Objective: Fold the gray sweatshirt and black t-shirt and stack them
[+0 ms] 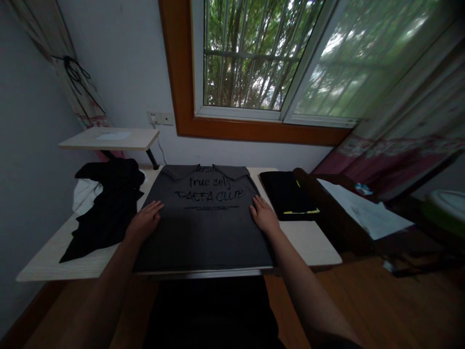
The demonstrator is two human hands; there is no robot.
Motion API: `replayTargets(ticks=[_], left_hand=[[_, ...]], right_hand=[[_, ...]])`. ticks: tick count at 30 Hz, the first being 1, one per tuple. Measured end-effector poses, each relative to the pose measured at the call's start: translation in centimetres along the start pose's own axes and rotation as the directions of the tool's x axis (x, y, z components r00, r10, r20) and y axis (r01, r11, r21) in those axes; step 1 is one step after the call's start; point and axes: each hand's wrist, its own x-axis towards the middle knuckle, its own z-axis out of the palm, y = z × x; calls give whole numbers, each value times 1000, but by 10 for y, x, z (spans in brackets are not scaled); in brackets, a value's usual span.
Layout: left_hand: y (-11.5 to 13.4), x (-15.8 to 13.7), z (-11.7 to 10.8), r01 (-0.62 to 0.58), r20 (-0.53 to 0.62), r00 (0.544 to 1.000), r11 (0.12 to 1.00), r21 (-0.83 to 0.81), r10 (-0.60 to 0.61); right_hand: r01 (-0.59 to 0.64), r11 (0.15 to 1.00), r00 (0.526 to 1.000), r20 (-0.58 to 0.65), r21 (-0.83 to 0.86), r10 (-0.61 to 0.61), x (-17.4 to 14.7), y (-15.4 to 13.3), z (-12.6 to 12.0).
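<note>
The left hand (148, 219) and right hand (264, 215) rest flat, fingers extended, on opposite side edges of the dark grey shirt (207, 237) spread on the pale worktop (308, 240)

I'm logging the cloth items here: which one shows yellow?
The folded black cloth, to the right of the right hand, with yellow along its near edge. The grey lettered shirt and crumpled black-and-white heap show none.
</note>
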Motion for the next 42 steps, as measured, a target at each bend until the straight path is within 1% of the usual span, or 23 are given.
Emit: replayTargets(ticks=[5, 11, 18, 26, 33, 42], left_hand=[[-2, 0, 1, 4, 0, 1000, 1000, 12, -4], [-6, -1, 3, 18, 16, 1000, 1000, 16, -18], [-3, -2, 0, 26, -8, 1000, 1000, -1, -26], [-5, -3, 2, 28, 12, 1000, 999, 18, -28], [-5, -3, 1, 28, -12, 1000, 1000, -4, -28], [-8, -2, 4, 24, -11, 1000, 1000, -9, -24]], right_hand=[[17, 1000, 999, -33, 18, -17, -18, 8, -4], [16, 999, 999, -46, 39, -14, -31, 6, -10], [17, 999, 998, -56, 50, -14, -32, 4, -11], [10, 996, 998, -62, 84, -5, -33, 4, -13], [-8, 991, 994, -103, 137, 22, -34, 6, -13], [-42, 992, 981, -186, 115, 64, -36, 5, -21]])
